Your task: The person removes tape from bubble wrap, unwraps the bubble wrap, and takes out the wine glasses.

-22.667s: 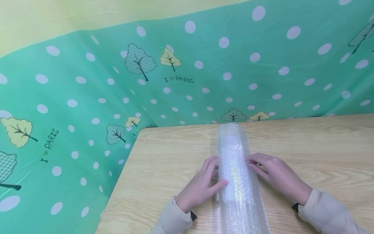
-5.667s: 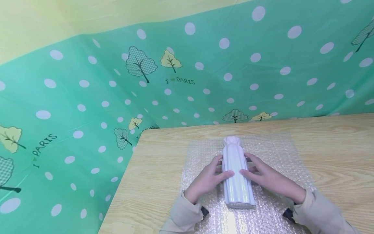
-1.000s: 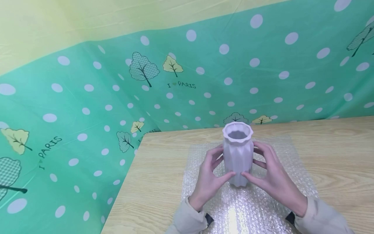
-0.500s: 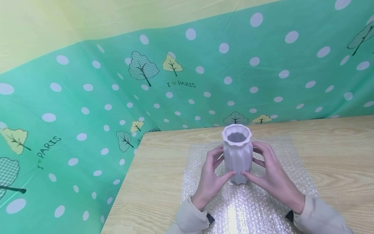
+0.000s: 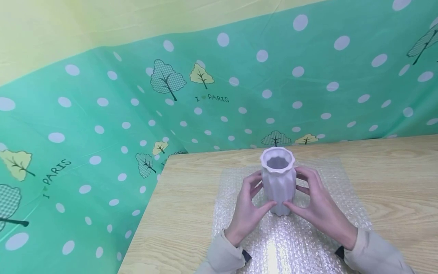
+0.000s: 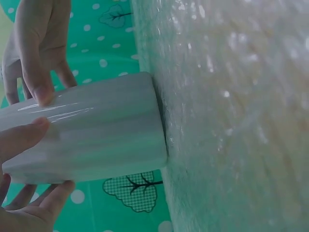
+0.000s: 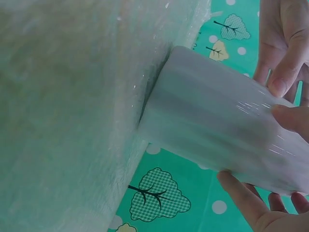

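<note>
A white fluted vase point(image 5: 279, 186) with a scalloped rim stands upright on a sheet of bubble wrap point(image 5: 287, 243), its open mouth facing up. My left hand point(image 5: 247, 209) grips its left side, thumb across the front. From the right, my right hand point(image 5: 319, 209) holds it the same way, the two thumb tips close together. In the left wrist view the glossy body of the vase point(image 6: 96, 130) meets the bubble wrap point(image 6: 231, 116) at its base. The right wrist view shows the vase point(image 7: 207, 121) between the fingers of both hands, its base at the wrap.
The bubble wrap lies flat on a light wooden table point(image 5: 184, 205), whose surface extends to both sides. Behind and to the left hangs a green curtain point(image 5: 219, 76) with white dots and printed trees, close to the table's back edge.
Earlier the bubble wrap was rolled up, then lay spread with the vase lying on it. The vase has since been stood upright; in the last second it has lowered slightly, both hands keeping their grip.
</note>
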A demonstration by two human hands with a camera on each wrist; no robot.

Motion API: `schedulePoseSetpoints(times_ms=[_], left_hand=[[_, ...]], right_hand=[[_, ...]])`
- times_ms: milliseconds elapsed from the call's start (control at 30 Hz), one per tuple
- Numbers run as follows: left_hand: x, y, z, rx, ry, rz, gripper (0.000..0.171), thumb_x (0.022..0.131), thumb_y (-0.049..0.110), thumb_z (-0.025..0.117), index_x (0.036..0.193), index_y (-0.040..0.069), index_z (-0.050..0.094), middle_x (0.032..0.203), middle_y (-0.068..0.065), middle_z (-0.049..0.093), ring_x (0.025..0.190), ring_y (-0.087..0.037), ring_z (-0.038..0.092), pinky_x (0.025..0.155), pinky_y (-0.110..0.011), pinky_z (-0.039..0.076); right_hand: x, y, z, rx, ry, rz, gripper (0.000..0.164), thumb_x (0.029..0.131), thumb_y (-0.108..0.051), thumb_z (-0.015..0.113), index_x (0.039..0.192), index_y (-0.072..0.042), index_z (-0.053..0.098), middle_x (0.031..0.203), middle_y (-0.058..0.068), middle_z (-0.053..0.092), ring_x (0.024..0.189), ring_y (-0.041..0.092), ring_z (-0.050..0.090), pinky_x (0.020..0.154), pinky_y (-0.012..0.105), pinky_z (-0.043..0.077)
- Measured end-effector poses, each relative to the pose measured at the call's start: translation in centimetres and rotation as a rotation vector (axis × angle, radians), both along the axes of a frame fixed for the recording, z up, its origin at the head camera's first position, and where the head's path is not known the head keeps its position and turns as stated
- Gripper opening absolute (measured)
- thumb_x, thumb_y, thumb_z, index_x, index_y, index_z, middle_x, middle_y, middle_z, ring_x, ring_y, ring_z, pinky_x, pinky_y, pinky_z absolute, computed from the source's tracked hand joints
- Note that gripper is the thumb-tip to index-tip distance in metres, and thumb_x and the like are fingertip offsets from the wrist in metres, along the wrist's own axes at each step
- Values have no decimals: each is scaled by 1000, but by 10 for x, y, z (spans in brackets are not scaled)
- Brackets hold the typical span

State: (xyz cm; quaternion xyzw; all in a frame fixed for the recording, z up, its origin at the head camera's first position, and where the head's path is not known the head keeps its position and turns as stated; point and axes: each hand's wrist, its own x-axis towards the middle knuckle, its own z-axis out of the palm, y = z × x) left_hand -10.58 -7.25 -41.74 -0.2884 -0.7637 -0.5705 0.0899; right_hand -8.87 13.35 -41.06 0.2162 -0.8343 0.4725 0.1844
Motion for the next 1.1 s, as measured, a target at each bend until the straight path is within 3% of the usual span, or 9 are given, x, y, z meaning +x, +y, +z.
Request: schedulePoseSetpoints(times_ms=[233, 400, 600, 800, 933, 1100], left_hand=[[-1, -3, 1, -25, 9, 12, 72, 76, -3, 80, 136, 6, 39, 145, -10, 45, 135, -26, 48, 108, -32, 46], [-1, -4, 1, -28, -8, 9, 70, 77, 0, 80, 135, 6, 40, 143, -9, 46, 134, -25, 50, 107, -33, 47], [0, -6, 1, 12, -72, -8, 69, 78, 1, 81, 134, 8, 42, 141, -5, 48, 133, -23, 50, 107, -36, 48], [-1, -7, 1, 20, -87, -17, 69, 78, 2, 81, 135, 11, 42, 140, -2, 50, 131, -22, 52, 106, -35, 49], [-1, -8, 1, -15, -67, -16, 69, 80, 4, 80, 136, 10, 41, 140, -3, 51, 130, -23, 52, 106, -36, 49], [-2, -12, 3, -162, -5, 39, 70, 81, 14, 81, 138, 11, 40, 140, -2, 53, 125, -20, 55, 106, -35, 48]], right_hand=[[0, 0, -1, 17, 0, 9, 105, 59, 10, 89, 146, 1, 29, 140, 17, 37, 122, 36, 53, 94, 23, 52], [0, 0, -1, 41, 11, 0, 104, 59, 7, 90, 143, 3, 30, 139, 18, 38, 118, 37, 56, 92, 31, 56], [-1, 1, -1, 53, 16, 9, 103, 59, 6, 91, 142, 4, 30, 140, 18, 38, 118, 37, 56, 91, 31, 57], [-2, 4, 0, 100, 31, 19, 104, 62, -1, 91, 144, 2, 27, 141, 18, 39, 117, 35, 56, 85, 42, 60], [-3, 9, 0, 161, 67, 8, 109, 61, -9, 92, 148, -1, 27, 139, 17, 41, 117, 27, 53, 86, 38, 59], [-5, 15, -2, 215, 63, 25, 110, 63, -18, 93, 150, -5, 27, 140, 14, 42, 121, 24, 49, 89, 41, 57]])
